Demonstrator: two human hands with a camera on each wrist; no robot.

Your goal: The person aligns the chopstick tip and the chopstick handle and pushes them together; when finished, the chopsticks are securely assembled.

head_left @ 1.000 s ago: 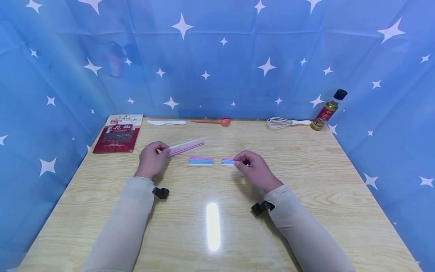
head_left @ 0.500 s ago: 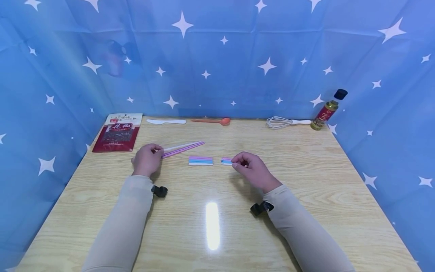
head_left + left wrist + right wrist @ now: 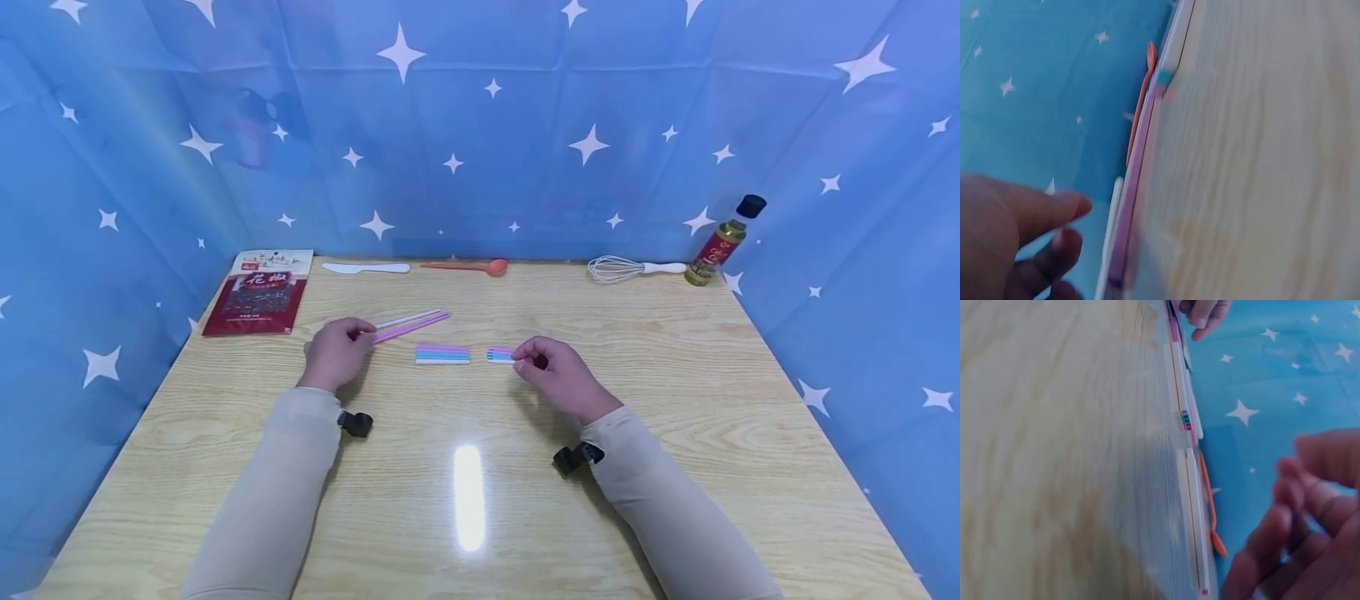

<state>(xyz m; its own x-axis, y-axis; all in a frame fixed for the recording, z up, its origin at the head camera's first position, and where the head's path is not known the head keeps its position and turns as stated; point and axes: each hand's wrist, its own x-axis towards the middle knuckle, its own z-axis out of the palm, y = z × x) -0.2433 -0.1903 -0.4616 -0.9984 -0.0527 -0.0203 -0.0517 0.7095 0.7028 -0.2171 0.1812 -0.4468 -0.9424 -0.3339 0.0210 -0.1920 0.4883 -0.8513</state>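
In the head view my left hand (image 3: 337,350) hovers at the near-left ends of a pink stick (image 3: 412,327) and a white stick (image 3: 408,319), which lie slanted on the table. The left wrist view shows its fingers loosely bent beside the purple-looking stick (image 3: 1132,200), with nothing visible between them. My right hand (image 3: 558,375), fingers loosely curled and holding nothing visible, is by the right one of two short rows of pink, blue and white sticks. It hides part of that right row (image 3: 500,355). The left row (image 3: 442,355) lies flat between the hands.
Along the table's (image 3: 480,433) back edge lie a red seasoning packet (image 3: 258,296), a white knife (image 3: 366,268), an orange-red spoon (image 3: 480,267) and a whisk (image 3: 633,268). An oil bottle (image 3: 716,250) stands at the back right. A starred blue curtain (image 3: 480,125) hangs behind.
The white stick, raised in my left hand a second ago, now lies beside the pink one. My left hand shifted left, then back right. The right hand has barely moved.
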